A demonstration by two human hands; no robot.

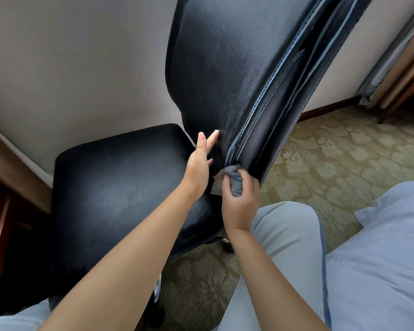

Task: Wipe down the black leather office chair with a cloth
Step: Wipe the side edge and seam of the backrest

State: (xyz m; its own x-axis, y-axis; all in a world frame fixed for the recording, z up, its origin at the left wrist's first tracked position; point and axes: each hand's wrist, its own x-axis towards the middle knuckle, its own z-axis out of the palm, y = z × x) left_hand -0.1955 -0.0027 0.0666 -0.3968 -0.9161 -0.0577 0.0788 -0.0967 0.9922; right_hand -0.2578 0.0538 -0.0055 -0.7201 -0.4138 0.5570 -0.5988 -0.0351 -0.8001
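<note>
Patterned carpet (344, 158), pale wall (81, 68)

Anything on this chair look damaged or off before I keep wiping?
Nothing looks torn or askew. The backrest only shows a dull, streaky haze beside its seam. The right hand grips the cloth at the seam's base; the left hand rests flat beside it.

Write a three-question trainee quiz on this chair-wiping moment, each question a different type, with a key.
1. True or false: the right hand grips the grey cloth at the lower end of the backrest.
2. Multiple choice: the left hand is
A. holding a spray bottle
B. flat, fingers straight, against the backrest
C. resting on the carpet
3. Fill in: the cloth meets the backrest along its ____ seam, just above the seat.

Key
1. True
2. B
3. stitched edge
</note>
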